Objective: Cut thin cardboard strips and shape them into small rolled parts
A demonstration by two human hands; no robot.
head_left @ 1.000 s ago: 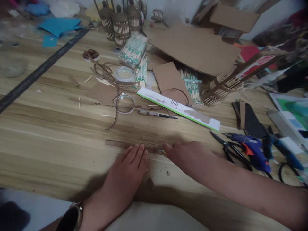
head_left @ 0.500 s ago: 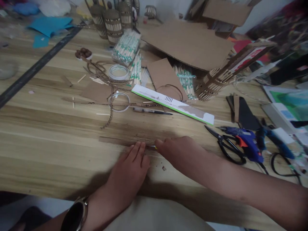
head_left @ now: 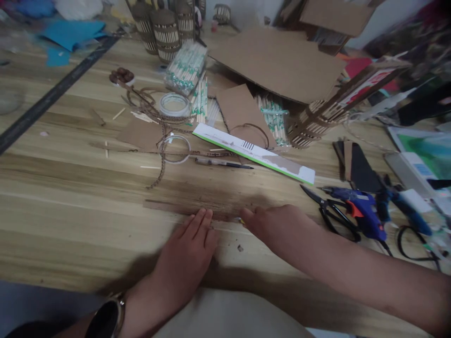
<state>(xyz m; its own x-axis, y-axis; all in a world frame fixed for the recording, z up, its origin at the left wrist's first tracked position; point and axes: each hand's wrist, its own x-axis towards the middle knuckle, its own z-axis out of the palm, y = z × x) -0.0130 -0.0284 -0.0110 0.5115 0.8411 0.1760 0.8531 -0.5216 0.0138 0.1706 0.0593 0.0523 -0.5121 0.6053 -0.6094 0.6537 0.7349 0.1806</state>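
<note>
My left hand (head_left: 188, 253) lies flat with its fingers stretched out, pressing a narrow brown cardboard strip (head_left: 162, 205) against the wooden table. To its right, my right hand (head_left: 269, 223) is closed around a utility knife (head_left: 241, 220). Only a bit of yellow and a thin blade tip show past the fingers; the blade is at the strip's right part. Small brown scraps (head_left: 240, 248) lie on the near side of the strip, between the hands.
Beyond the hands lie a pen (head_left: 223, 163), a white-and-green card strip (head_left: 253, 152) and tape rolls (head_left: 174, 104). At right are black scissors (head_left: 333, 213) and a blue glue gun (head_left: 359, 209). A stick-built lantern-like piece (head_left: 317, 119) stands behind, near a large cardboard sheet (head_left: 275, 61).
My right hand has slid to the right along the strip with the utility knife, away from my left hand. The left hand has stayed nearly in place.
</note>
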